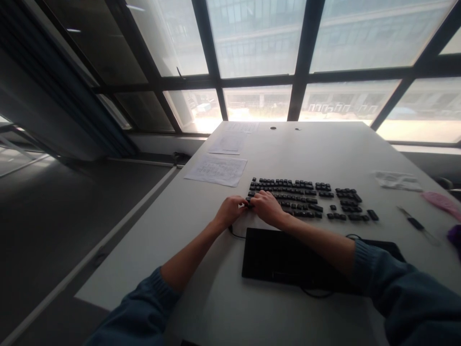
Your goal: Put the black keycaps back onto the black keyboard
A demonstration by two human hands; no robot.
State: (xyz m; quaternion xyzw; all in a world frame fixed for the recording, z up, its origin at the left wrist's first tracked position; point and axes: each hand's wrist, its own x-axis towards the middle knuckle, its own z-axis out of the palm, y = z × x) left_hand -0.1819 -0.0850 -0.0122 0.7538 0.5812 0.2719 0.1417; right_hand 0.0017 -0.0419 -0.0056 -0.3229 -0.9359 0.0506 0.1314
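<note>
Loose black keycaps [295,197] lie in rows on the white table, laid out like a keyboard. At the left end of these rows, my left hand [229,210] has its thumb and index finger pinched together on a small black keycap [247,204]. Close beside it, my right hand [267,207] reaches over the left keycaps with its fingers bent and closed; whatever is under its fingertips is hidden. Below my right forearm lies a flat black slab [266,254] with a cable, looking like a keyboard body, partly covered by the arm.
Printed paper sheets [219,169] lie along the table's left edge. At the right are a white cloth [397,180], a pink item [441,204], a tool with a dark handle [415,223] and a purple item [455,238]. Windows stand behind the table [306,154].
</note>
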